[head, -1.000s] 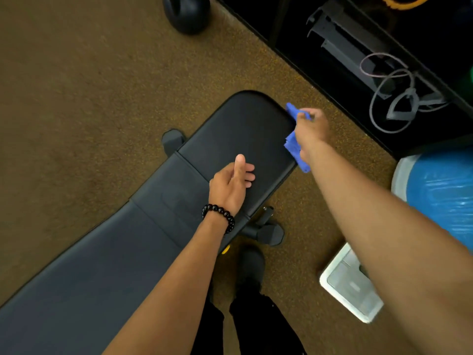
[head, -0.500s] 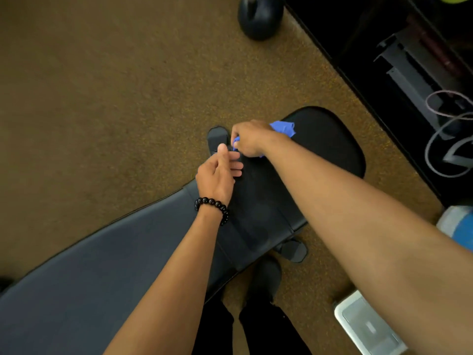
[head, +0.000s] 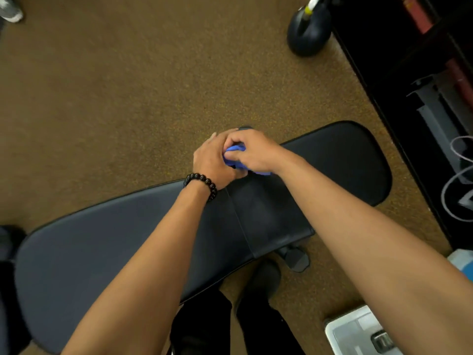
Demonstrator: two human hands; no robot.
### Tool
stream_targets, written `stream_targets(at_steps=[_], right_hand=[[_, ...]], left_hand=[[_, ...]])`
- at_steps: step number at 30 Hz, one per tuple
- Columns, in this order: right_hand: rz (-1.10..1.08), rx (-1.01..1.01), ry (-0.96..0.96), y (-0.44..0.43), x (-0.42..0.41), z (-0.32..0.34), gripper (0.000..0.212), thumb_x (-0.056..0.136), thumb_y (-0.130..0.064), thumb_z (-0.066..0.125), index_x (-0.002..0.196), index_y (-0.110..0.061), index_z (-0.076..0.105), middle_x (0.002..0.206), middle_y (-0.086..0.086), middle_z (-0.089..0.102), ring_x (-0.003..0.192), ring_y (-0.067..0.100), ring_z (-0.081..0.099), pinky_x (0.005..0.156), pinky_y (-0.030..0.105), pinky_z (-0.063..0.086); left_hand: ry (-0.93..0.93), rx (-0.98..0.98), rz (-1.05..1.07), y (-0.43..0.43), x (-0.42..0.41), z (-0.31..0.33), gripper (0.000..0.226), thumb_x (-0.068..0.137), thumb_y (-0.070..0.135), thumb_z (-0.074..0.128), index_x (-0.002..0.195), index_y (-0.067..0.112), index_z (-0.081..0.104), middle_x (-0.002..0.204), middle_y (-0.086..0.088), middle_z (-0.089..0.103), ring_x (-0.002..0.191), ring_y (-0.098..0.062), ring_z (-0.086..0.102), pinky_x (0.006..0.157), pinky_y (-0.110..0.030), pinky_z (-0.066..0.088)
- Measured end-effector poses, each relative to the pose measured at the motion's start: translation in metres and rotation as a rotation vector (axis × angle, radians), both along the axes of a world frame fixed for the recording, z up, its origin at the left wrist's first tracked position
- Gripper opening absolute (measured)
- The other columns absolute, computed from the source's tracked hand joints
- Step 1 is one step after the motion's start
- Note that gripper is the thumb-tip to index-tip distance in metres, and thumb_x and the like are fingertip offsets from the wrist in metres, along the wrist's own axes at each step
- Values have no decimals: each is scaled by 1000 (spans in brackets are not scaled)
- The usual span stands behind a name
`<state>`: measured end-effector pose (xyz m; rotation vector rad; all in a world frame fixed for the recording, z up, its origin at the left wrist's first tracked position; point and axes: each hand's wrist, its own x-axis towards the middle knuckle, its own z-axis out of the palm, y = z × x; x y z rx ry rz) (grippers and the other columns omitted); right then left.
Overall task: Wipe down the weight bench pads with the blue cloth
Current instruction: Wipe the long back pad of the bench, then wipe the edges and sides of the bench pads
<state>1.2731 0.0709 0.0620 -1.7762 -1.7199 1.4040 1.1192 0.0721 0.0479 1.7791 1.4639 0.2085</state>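
The blue cloth (head: 234, 156) sits bunched between both hands at the far edge of the bench, over the seam; the right hand (head: 252, 152) grips it, the left hand (head: 212, 160) closes against it; the seat pad (head: 340, 160) runs rightward, the long back pad (head: 115, 242) leftward, nearer the left arm.

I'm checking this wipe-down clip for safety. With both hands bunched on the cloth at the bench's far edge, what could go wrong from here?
1. The blue cloth is balled between the left hand and right hand, so it may wipe only a narrow strip.
2. The long back pad could get skipped.
3. The kettlebell on the floor is a trip hazard.
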Motion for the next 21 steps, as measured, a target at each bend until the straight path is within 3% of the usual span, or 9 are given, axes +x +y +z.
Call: stream_targets(at_steps=[2,4,7,9,11,13,17,21], right_hand=[[-26,7,67,-1,-1,4,19,87,-19,77,101,-32,77,105,-18,73,103,1,66,96,28,52],[-101,43,113,-3,1,7,35,82,-15,82,114,-29,74,114,-17,72,110,1,65,101,29,52],[-305,153,47,-10,5,1,49,79,-17,82,125,-21,67,121,-7,70,112,5,65,102,28,52],[-345,181,-50,-15,0,-5,49,79,-22,80,126,-22,66,121,-5,69,112,9,65,101,28,51],[-235,146,-170,-21,-13,-13,50,81,-24,75,130,-23,63,127,-2,65,118,15,61,100,22,43],[-125,80,-263,-27,-28,-17,55,85,-23,70,139,-23,56,137,2,57,128,20,53,100,23,37],[-155,45,-321,-32,-58,-22,56,88,-23,66,143,-23,51,142,2,52,134,23,46,107,33,37],[-113,7,-370,-37,-92,-20,53,90,-27,64,142,-25,53,144,-1,52,136,22,45,108,34,37]], left_hand=[[75,15,-17,16,-7,10,69,60,42,90,123,42,62,114,18,71,111,-10,66,114,-40,40],[69,-25,-17,31,-13,13,46,67,38,87,109,40,69,98,13,74,98,-14,69,91,-32,53],[144,31,-66,49,-10,10,12,81,28,74,87,35,67,89,3,70,97,-28,69,75,-32,50],[203,55,-104,54,-10,2,19,88,21,66,99,35,72,101,1,73,102,-29,68,79,-36,53],[236,13,-172,50,-16,-11,37,92,18,61,121,40,70,117,-1,73,109,-27,67,88,-37,54],[263,-97,-254,37,-26,-28,36,99,21,56,130,36,66,125,-4,71,116,-28,65,93,-35,50],[251,-164,-303,25,-59,-41,32,104,22,49,131,28,66,131,-6,68,123,-27,60,102,-32,44],[410,-187,-360,37,-119,-33,31,104,21,46,127,18,65,133,-11,65,124,-33,59,102,-37,45]])
